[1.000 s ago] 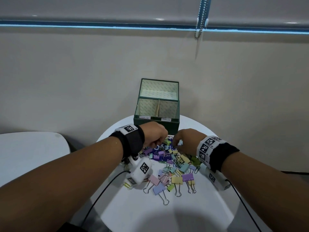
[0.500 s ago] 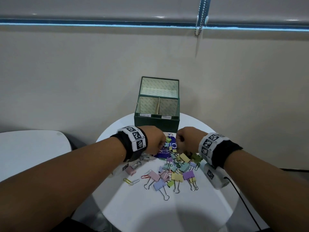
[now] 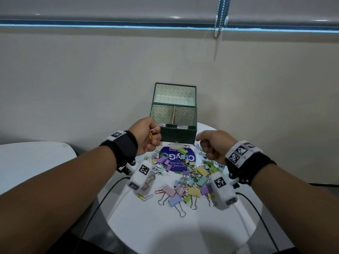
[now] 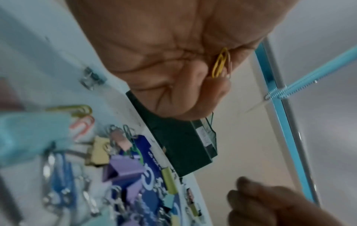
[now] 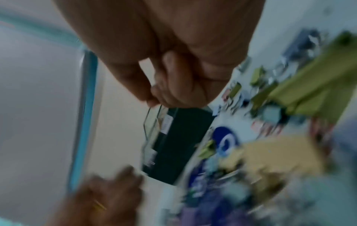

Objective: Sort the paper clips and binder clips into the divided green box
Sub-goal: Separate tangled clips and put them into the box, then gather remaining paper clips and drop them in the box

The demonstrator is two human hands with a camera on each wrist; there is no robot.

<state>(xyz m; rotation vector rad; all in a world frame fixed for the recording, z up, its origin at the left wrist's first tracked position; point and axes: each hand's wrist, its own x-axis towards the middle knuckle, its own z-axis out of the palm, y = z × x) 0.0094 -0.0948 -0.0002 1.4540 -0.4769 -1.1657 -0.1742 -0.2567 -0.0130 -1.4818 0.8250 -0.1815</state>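
Observation:
The green divided box [image 3: 176, 136] stands at the table's far edge, its two labelled front compartments [image 3: 184, 115] open upward. My left hand [image 3: 156, 133] hovers by the box's front left corner and pinches a yellow paper clip [image 3: 151, 135] together with a pink one [image 4: 230, 68]. My right hand [image 3: 201, 144] hangs over the pile near the box's front right corner, fingers curled, thumb pressed to the fingertips [image 5: 152, 99]. No clip shows between them. The mixed pile of pastel binder clips and paper clips [image 3: 185, 178] lies on the round white table [image 3: 165, 230].
A round blue sticker [image 3: 166, 151] lies under the far part of the pile. Loose paper clips [image 3: 145, 197] sit at the pile's left. Black cables [image 3: 99, 200] run off both wrists. A second white table [image 3: 27, 158] stands at the left, a wall close behind the box.
Both hands have risen from the pile and moved toward the box. The left hand now holds a yellow and a pink paper clip up by the box's front left corner.

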